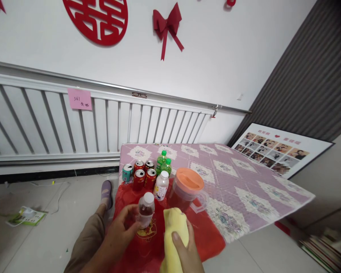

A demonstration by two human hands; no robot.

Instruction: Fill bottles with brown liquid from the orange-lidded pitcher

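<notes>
Patterned tablecloth [260, 176], orange-lidded pitcher [187, 185], contents unclear, left hand [121, 228] curled round clear capped bottle [146, 209], right hand [188, 254] gripping yellow cloth [174, 223]

Left forearm [102, 252] is angled up and inward from the bottom edge. Left grip [125, 223] is closed from the side, fingers bent, thumb held lower. Right grip [190, 252] is wrapped around from the right, thumb laid across the front; right wrist is cut off.

yellow cloth [172, 220] cropped below, red wall emblem [99, 19] cropped above
</notes>
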